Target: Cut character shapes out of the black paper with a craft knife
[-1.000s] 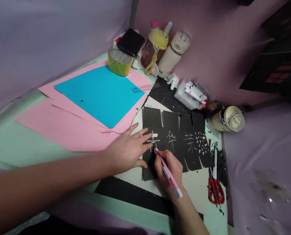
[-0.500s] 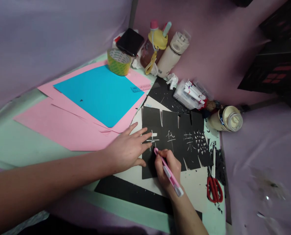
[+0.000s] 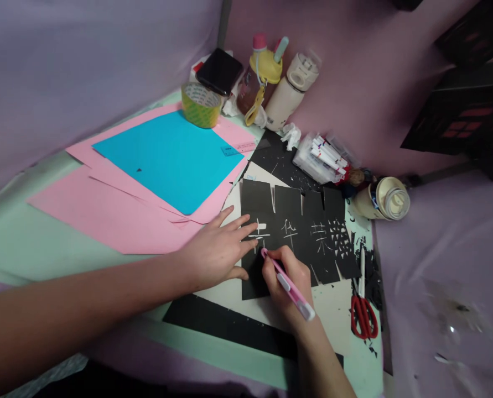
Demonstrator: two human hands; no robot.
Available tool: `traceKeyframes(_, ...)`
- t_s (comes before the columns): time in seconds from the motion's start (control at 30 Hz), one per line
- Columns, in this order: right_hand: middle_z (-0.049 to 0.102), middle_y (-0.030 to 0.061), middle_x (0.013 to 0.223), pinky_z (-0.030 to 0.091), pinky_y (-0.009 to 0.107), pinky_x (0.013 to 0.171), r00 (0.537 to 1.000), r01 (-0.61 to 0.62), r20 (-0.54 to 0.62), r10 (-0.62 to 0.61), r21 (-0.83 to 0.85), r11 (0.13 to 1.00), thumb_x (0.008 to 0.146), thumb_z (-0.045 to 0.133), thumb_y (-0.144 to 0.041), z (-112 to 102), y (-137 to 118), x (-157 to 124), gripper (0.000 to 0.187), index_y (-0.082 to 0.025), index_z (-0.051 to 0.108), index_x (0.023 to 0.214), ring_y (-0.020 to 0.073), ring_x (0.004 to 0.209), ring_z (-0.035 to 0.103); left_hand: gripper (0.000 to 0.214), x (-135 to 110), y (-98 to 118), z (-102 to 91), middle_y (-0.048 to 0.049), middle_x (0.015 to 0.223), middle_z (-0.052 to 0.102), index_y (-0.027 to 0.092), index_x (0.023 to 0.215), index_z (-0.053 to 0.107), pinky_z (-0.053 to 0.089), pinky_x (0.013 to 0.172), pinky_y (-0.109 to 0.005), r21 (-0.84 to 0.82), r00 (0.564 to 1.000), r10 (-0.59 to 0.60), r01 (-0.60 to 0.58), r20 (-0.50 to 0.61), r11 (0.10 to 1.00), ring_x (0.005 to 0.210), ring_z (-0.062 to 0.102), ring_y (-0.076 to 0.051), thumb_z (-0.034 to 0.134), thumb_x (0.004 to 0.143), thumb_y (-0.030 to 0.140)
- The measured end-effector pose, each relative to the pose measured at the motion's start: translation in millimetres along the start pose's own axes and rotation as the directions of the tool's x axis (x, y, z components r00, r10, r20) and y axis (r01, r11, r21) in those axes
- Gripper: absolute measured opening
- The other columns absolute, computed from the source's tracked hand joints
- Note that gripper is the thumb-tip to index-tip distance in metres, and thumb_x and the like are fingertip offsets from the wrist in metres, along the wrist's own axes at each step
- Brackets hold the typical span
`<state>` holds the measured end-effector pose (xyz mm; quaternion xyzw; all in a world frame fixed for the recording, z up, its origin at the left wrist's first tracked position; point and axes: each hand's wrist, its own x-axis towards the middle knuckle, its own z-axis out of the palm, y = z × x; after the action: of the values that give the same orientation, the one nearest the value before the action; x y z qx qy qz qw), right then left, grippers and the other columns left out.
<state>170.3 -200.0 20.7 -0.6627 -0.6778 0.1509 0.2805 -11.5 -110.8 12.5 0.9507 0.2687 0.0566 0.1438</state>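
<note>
My right hand (image 3: 288, 279) grips a pink craft knife (image 3: 290, 284) with a pale slider on its side. Its tip rests at a cut-out character on the left part of the black paper (image 3: 287, 207). Cut-out characters and a patch of small triangular holes run across this sheet, with slits along its top and bottom edges. Spread flat, my left hand (image 3: 219, 251) has its fingertips on the sheet's left side, close to the knife tip. White paper (image 3: 329, 307) lies underneath.
Red-handled scissors (image 3: 363, 315) lie at the right among black scraps. Blue paper (image 3: 167, 160) covers pink sheets (image 3: 146, 237) at the left. A tape roll (image 3: 201, 105), bottles (image 3: 290, 94), a box of pens (image 3: 323, 157) and a cup (image 3: 385, 199) stand at the back.
The rear end of the craft knife and my right hand have shifted slightly up and right. The tip stays near the same character. My left hand stays in place.
</note>
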Motion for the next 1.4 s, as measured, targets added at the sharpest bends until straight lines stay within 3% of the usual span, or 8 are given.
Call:
traceKeyframes(0.3,0.062,-0.0005,0.066,0.044,0.021,0.055,0.971,0.002,-0.239,-0.001,0.003,1.000,0.090,0.052,-0.018,25,-3,-15,0.010,-0.020,0.054,0.080,0.0111,0.053,0.056,0.065,-1,1,-4.2,-0.0088,0.154,0.039,0.021,0.135,0.058,0.008,0.120,-0.054,-0.025,0.999,-0.006,0.007,0.053,1.000,0.146,0.029,-0.031,0.063,0.085,0.062)
traceKeyframes(0.8,0.056,-0.0034,0.064,0.040,0.020,0.052,0.973,-0.020,-0.227,0.027,0.031,0.999,0.089,0.051,-0.018,24,-1,-17,0.013,-0.021,0.049,0.077,0.0092,0.050,0.049,0.062,1,2,-7.2,-0.0092,0.155,0.038,0.022,0.135,0.057,0.009,0.120,-0.055,-0.025,0.997,-0.016,0.018,0.076,1.000,0.147,0.028,-0.031,0.063,0.086,0.060)
traceKeyframes(1.4,0.057,-0.0024,0.062,0.040,0.020,0.050,0.968,0.024,-0.248,-0.036,-0.052,0.998,0.090,0.051,-0.015,26,-10,-21,0.016,-0.020,0.047,0.075,0.0088,0.047,0.049,0.063,0,2,-7.1,-0.0082,0.155,0.037,0.021,0.136,0.056,0.007,0.120,-0.055,-0.020,0.996,-0.014,0.016,0.083,1.000,0.147,0.027,-0.031,0.062,0.087,0.059)
